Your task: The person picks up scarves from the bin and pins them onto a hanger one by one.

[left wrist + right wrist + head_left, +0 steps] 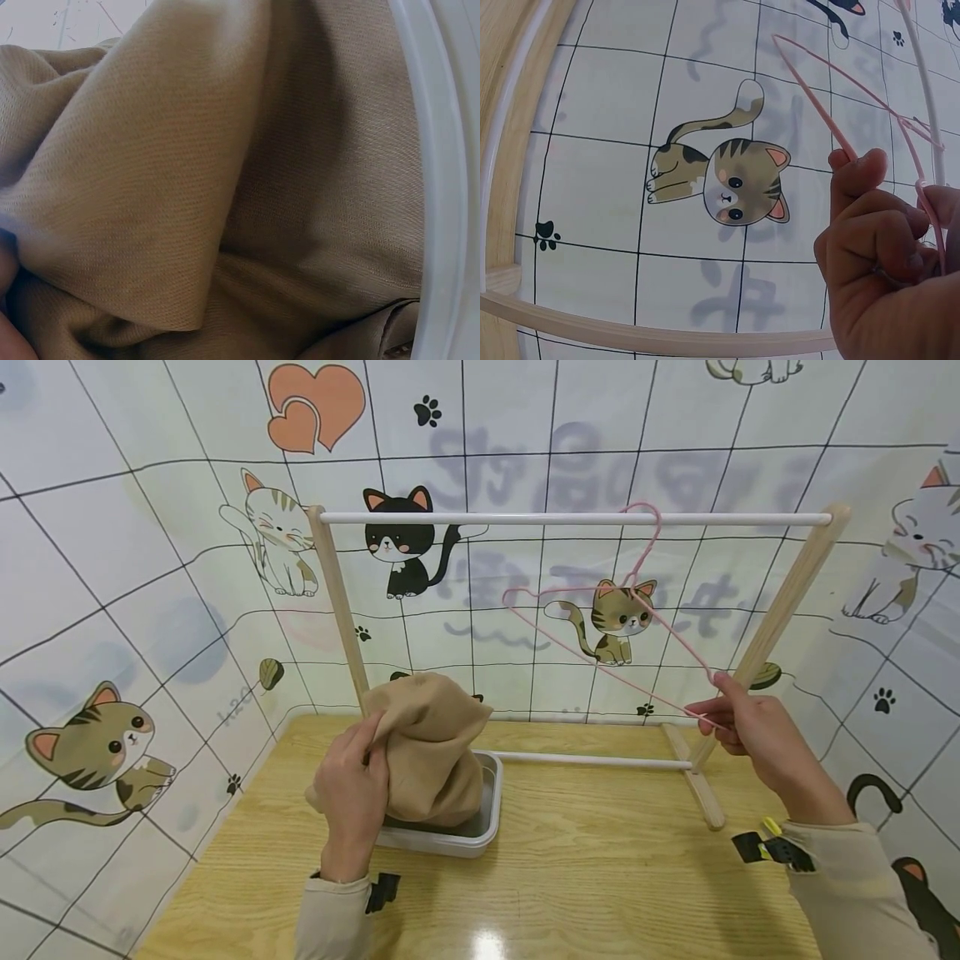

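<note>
In the head view my left hand (351, 777) grips a bunched tan cloth (438, 752), lifting part of it above a grey plastic tub with a white rim (491, 814). Folds of the same fabric (150, 187) fill most of the left wrist view, with only fingertips at its left edge. A thin pink clothes hanger (600, 667) has its hook at the white top rail (480, 518). My right hand (757, 739) pinches the hanger near its right corner, and the hanger sits tilted. Curled fingers (877, 232) show against the pink wire in the right wrist view.
The rack has wooden side posts (783, 602), a lower white bar (592, 761) and a wooden foot (697, 777) on the wood-grain table (600, 860). Behind it and on both sides stand tiled-pattern walls (510, 418) with cartoon cats.
</note>
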Action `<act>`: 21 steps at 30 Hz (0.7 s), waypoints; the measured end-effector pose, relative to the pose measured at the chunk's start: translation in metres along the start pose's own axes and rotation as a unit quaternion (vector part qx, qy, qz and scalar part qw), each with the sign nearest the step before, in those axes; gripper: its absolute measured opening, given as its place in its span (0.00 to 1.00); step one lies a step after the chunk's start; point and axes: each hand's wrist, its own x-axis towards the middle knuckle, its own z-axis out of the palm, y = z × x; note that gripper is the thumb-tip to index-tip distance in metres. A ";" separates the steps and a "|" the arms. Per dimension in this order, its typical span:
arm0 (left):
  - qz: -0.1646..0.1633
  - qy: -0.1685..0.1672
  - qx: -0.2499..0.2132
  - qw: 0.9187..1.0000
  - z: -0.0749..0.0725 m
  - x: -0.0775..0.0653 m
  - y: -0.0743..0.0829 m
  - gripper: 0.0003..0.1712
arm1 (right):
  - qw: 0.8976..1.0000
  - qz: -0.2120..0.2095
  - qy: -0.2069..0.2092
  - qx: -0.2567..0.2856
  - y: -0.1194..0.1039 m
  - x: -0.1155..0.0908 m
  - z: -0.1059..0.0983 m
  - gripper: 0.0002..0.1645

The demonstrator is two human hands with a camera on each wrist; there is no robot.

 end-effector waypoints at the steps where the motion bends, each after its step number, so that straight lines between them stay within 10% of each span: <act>1: 0.000 0.000 0.000 1.000 0.000 0.000 0.000 0.14 | 1.000 0.001 0.001 0.005 0.000 0.000 0.000 0.47; 21: 0.008 0.011 -0.008 1.000 -0.002 0.001 -0.001 0.14 | 0.998 0.001 0.021 0.054 -0.006 -0.009 0.004 0.36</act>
